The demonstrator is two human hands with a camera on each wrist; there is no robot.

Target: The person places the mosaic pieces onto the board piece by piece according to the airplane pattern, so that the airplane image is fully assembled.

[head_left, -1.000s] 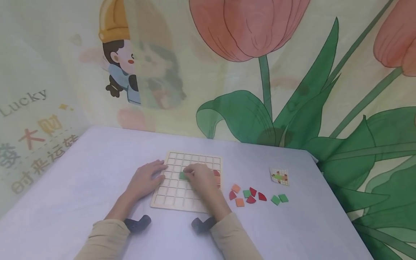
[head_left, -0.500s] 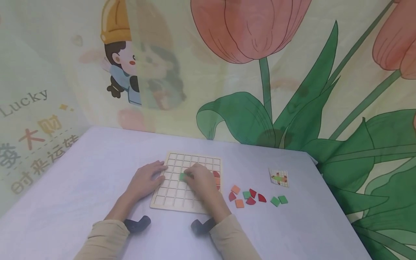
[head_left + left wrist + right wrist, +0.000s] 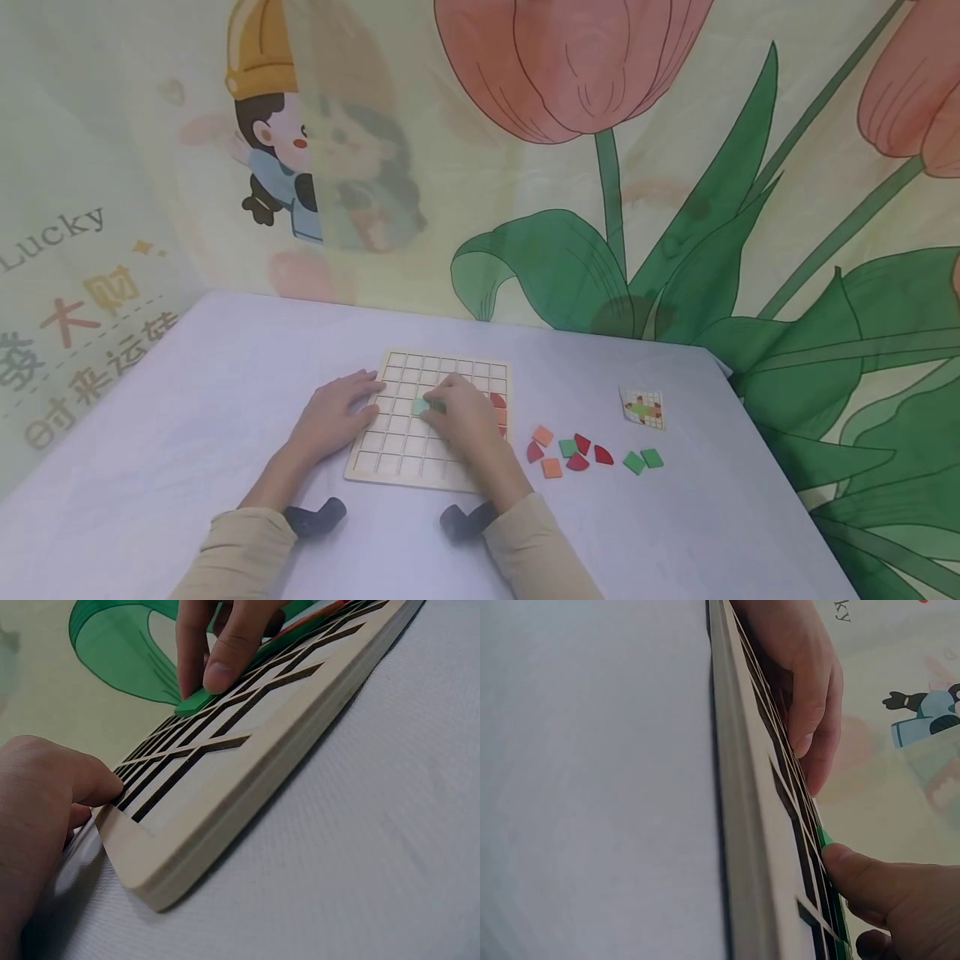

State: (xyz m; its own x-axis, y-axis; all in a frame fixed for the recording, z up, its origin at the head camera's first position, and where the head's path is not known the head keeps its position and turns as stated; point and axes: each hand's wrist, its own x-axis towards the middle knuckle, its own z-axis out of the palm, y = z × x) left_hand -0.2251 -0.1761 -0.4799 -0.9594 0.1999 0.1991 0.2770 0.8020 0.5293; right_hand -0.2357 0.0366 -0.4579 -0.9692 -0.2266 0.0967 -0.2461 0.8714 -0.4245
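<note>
A pale wooden grid board (image 3: 386,442) lies on the table, its cells separated by thin raised strips. The left hand (image 3: 330,417) rests at the board's left edge, fingers extended; in the left wrist view its thumb (image 3: 97,784) touches the rim. Over the board's middle, the right hand (image 3: 465,421) pinches a green square tile (image 3: 419,407) between thumb and fingers, low against the grid. The left wrist view shows this tile (image 3: 193,703) under the fingertips. Red quarter-round pieces (image 3: 498,401) and an orange tile (image 3: 501,416) sit in cells at the board's right, partly hidden by the right hand.
Loose red, orange and green pieces (image 3: 576,462) lie right of the board, with two green squares (image 3: 642,460) slightly apart. Farther back is a small pattern card (image 3: 642,408). A printed curtain (image 3: 540,183) hangs behind the white-covered table (image 3: 262,358).
Both hands stay almost in place. The green tile under the right fingertips looks paler than before, and the whole head view has shifted slightly.
</note>
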